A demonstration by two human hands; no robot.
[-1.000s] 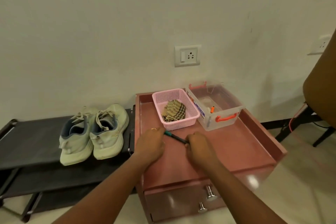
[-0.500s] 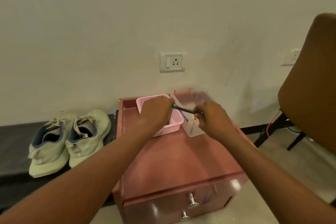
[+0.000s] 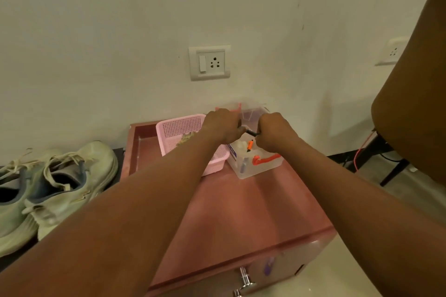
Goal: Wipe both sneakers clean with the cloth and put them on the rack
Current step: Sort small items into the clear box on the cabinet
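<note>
Two pale green sneakers (image 3: pixel 58 188) stand side by side on the black rack (image 3: pixel 115 154) at the left. The checked cloth (image 3: pixel 187 138) lies in a pink basket (image 3: pixel 178 128) on the red cabinet (image 3: pixel 241 212). My left hand (image 3: pixel 223 125) and my right hand (image 3: pixel 272 134) each grip one end of a thin dark pen (image 3: pixel 251 132). They hold it above a clear plastic box (image 3: pixel 255 164) with orange handles.
An orange marker (image 3: pixel 250 146) lies inside the clear box. A wall socket (image 3: pixel 209 62) sits above the cabinet. A brown chair (image 3: pixel 410 116) with black legs stands at the right. Drawer knobs (image 3: pixel 245 277) stick out of the cabinet front.
Both hands carried the pen from the cabinet's middle back and to the right, over the clear box. The camera moved closer.
</note>
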